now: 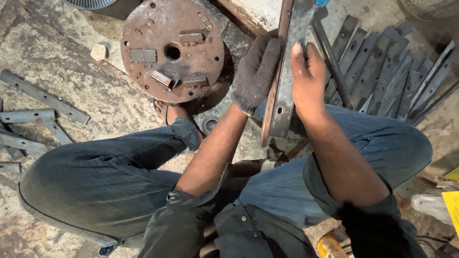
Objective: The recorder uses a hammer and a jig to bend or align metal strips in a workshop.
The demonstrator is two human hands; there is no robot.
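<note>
Head view: a long flat metal bar (286, 71) stands nearly upright between the person's knees, its upper end running out of the frame. The gloved left hand (256, 71) grips its rusty left edge; the bare right hand (308, 79) grasps its right edge, thumb pressed on the face. Right of the bar lies a row of flat metal strips (387, 76). Left of it sits a rusty round plate (172, 48), with what seem to be small blocks on top. Farther left, loose strips (43, 95) lie on the floor.
</note>
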